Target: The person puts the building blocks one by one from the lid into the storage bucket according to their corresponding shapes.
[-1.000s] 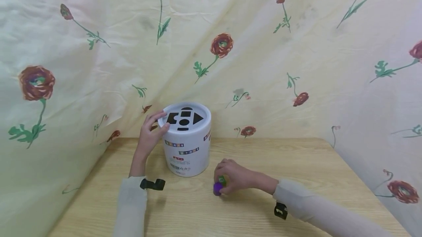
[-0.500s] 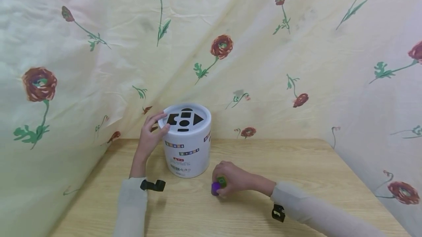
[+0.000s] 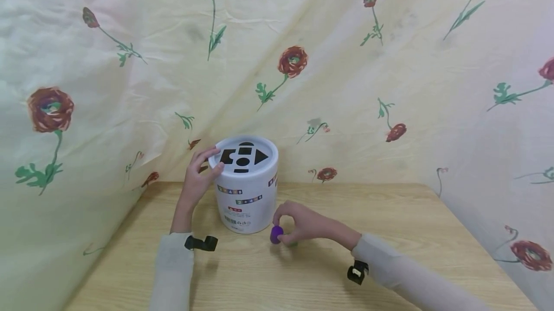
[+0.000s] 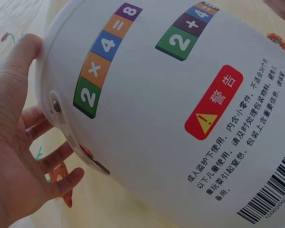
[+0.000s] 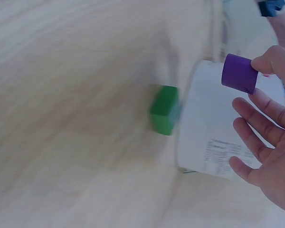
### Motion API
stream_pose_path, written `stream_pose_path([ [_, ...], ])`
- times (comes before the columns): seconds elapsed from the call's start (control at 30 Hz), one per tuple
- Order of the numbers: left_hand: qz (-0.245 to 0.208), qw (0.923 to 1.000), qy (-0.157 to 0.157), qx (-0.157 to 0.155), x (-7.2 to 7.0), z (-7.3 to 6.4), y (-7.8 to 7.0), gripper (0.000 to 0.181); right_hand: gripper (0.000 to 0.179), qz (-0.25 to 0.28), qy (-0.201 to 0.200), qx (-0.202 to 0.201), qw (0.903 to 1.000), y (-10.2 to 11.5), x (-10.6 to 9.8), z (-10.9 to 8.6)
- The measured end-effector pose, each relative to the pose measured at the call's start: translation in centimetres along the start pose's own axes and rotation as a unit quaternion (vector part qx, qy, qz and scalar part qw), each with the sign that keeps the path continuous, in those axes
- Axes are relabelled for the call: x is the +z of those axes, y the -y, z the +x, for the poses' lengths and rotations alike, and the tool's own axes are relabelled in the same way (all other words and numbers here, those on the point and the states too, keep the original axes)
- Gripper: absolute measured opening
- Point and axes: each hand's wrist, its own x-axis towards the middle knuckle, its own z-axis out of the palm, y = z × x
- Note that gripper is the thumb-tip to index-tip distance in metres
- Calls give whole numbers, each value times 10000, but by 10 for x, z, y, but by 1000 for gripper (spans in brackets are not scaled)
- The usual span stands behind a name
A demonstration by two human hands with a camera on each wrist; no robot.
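Note:
A white bucket (image 3: 247, 191) with a shape-sorter lid (image 3: 255, 167) stands on the table. My left hand (image 3: 199, 179) rests at the left of its rim, thumb and fingers spread; the left wrist view shows the bucket's handle (image 4: 69, 128) beside the fingers. To the front right of the bucket, my right hand (image 3: 303, 224) pinches a purple cylinder block (image 5: 240, 73) between thumb and index finger. The other fingers of that hand are apart from it. Below the hand, a green block (image 5: 165, 110) lies on the table, mostly hidden by the hand in the head view.
The wooden table (image 3: 381, 205) reaches back to a flower-patterned cloth (image 3: 337, 85), which also hangs along both sides. Black camera straps (image 3: 201, 242) sit on both wrists. Dark cut-outs of several shapes, among them a circle and a triangle, open in the lid.
My right hand has risen and moved left toward the bucket with the purple cylinder block, leaving the green block on the table. The left hand stays at the rim.

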Motion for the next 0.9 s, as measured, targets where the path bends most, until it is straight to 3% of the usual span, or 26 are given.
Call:
stream_pose_path([
  [0.17, 5, 10000, 20, -77, 0, -1, -5, 53, 25, 116, -261, -104, 9995, 8, -13, 6],
  [0.4, -56, 9998, 89, -173, 1, -9, -34, 53, 27, 478, -694, -216, 9962, 17, -29, 11],
  [0.63, -44, 9998, 80, -189, 2, -10, -38, 52, 26, 596, -1207, -523, 9895, 28, -46, 18],
  [0.9, 8, 9997, 72, -220, 1, -12, -39, 52, 24, 810, -1687, -521, 9809, 48, -71, 26],
])
